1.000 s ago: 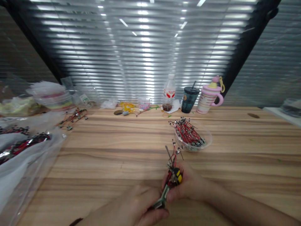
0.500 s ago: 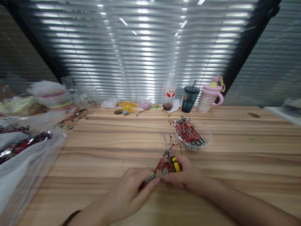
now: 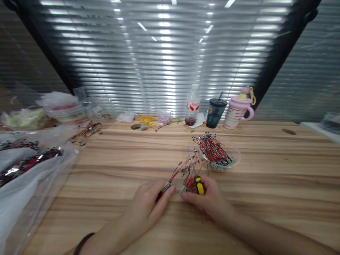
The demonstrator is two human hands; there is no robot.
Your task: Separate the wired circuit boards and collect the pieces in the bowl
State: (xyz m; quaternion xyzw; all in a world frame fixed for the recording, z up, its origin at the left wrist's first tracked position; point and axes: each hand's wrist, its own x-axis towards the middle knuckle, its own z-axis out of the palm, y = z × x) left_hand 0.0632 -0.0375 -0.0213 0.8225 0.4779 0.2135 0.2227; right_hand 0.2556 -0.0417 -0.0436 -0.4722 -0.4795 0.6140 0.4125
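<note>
My left hand (image 3: 149,202) pinches a small circuit board (image 3: 166,186) between thumb and fingers; red and black wires run from it away from me. Beside it, my right hand (image 3: 214,198) grips a thin screwdriver (image 3: 199,186) with a yellow and black handle, its shaft pointing away. That same hand also pinches a second wired circuit board (image 3: 184,190) at the thumb tip. A tangle of wires with small dark ends (image 3: 186,170) spreads in front of both hands, under the shaft. Part of what the right fingers hold is hidden.
Just beyond my right hand, a clear plastic bowl (image 3: 237,161) holds many wired boards (image 3: 214,150). Clear bags (image 3: 39,193) with more wired parts cover the left side. A bottle (image 3: 192,106), a dark cup (image 3: 216,113) and a pink mug (image 3: 233,112) stand at the back.
My hands have drawn slightly apart, the left one going left with its board. Its wires now stand more clearly separate from the tangle by the right hand. The view has shifted slightly.
</note>
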